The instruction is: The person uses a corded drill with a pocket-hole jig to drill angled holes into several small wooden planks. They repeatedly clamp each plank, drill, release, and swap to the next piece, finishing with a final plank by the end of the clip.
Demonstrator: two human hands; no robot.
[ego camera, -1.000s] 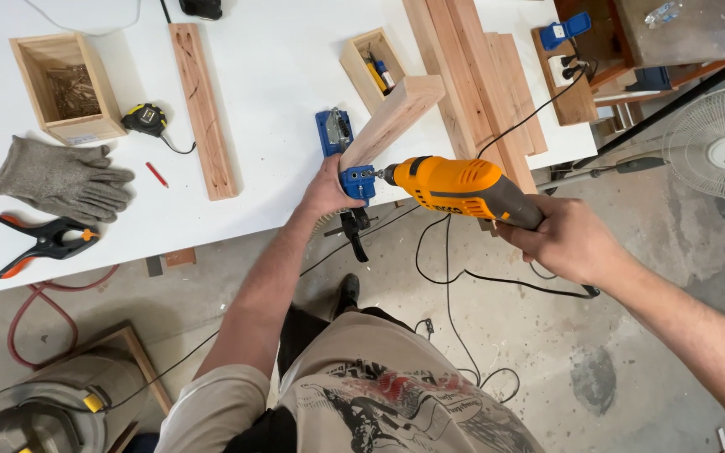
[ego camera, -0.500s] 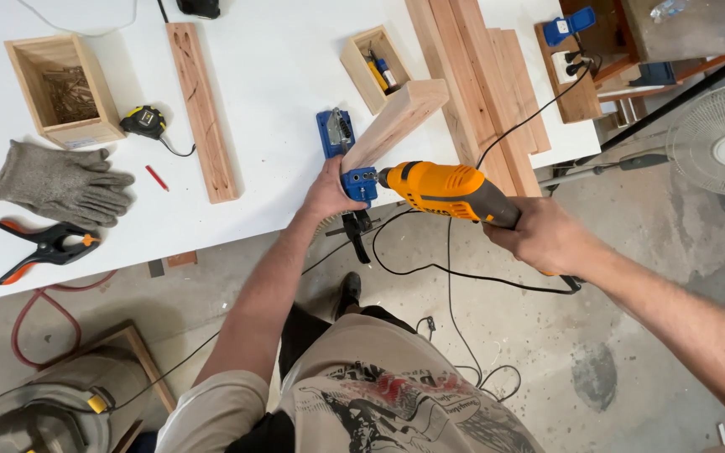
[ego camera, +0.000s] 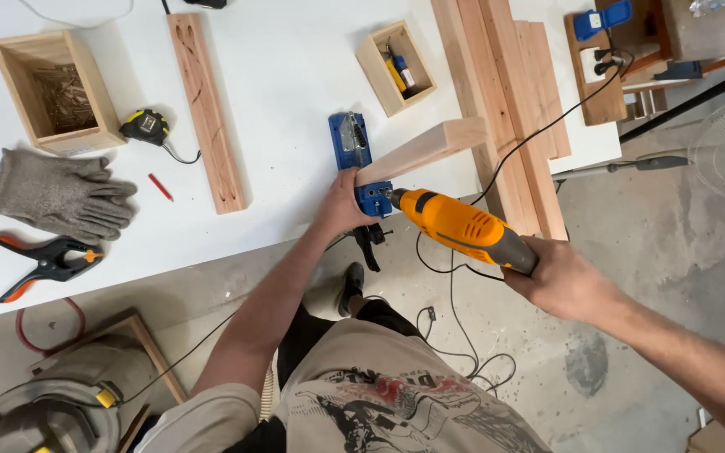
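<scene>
Two open wooden boxes stand on the white table (ego camera: 279, 75): the large box (ego camera: 48, 92) at far left holds a heap of small pale pieces, the small box (ego camera: 396, 67) holds yellow and blue items. Since half a second ago the wood block (ego camera: 425, 151) has tipped flatter. The left hand (ego camera: 341, 210) still clasps its near end at the blue jig (ego camera: 375, 197) by the table's edge, while the right hand (ego camera: 564, 281), fist closed, holds the orange drill (ego camera: 459, 226), now angled more downward.

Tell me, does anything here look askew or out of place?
The wood block sticks out tilted past the table edge, steadied only by the left hand. The drill cord lies tangled on the floor near the person's feet.
</scene>
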